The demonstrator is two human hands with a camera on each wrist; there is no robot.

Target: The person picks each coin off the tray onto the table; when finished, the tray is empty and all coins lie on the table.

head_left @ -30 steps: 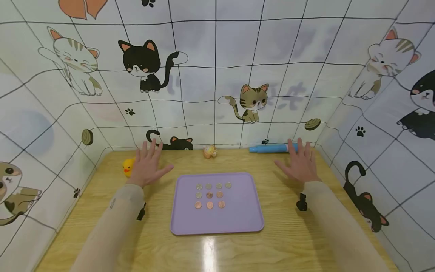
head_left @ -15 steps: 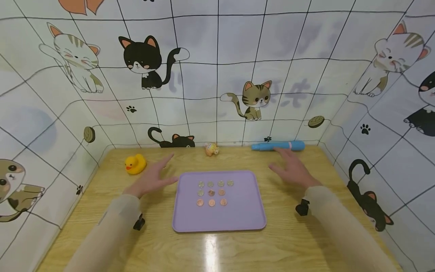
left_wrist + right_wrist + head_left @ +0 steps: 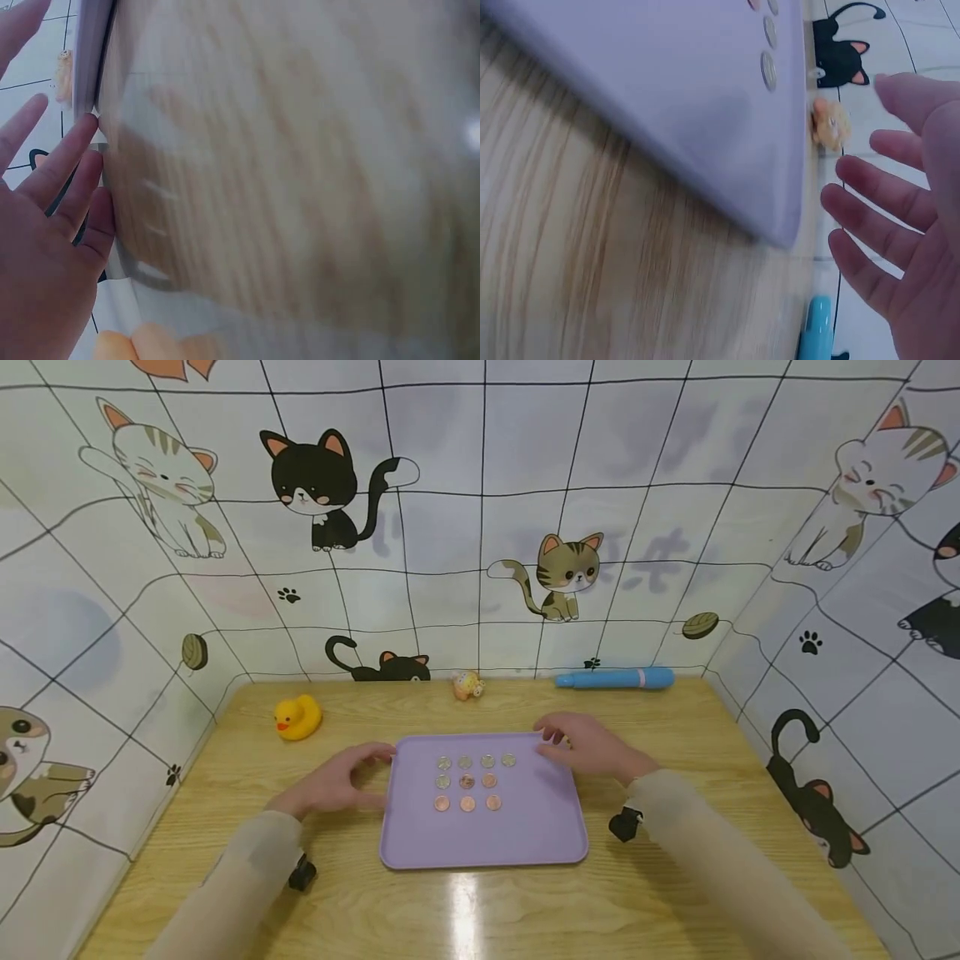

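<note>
A shallow lilac tray (image 3: 480,843) lies on the wooden table, with several coins (image 3: 467,782) set out in rows on it, silver ones behind and copper ones in front. My left hand (image 3: 337,781) is at the tray's left edge, thumb and fingers spread apart, fingertips right at the rim. Over the tray's back right corner is my right hand (image 3: 592,745), its fingers loosely bent. In the right wrist view that hand (image 3: 900,217) holds nothing, its fingers apart and just off the tray corner. The left wrist view shows the left fingers (image 3: 64,165) relaxed beside the tray's side.
A yellow rubber duck (image 3: 298,718) sits at the back left of the wooden table (image 3: 360,902). At the back edge stand a small orange figurine (image 3: 468,686) and a blue marker-like tube (image 3: 615,678). Cat-printed sheeting (image 3: 450,543) encloses the back and sides.
Both hands have come down and inward from the back of the table to the tray's edges, uncovering the duck and the blue tube. Tray and coins keep their place.
</note>
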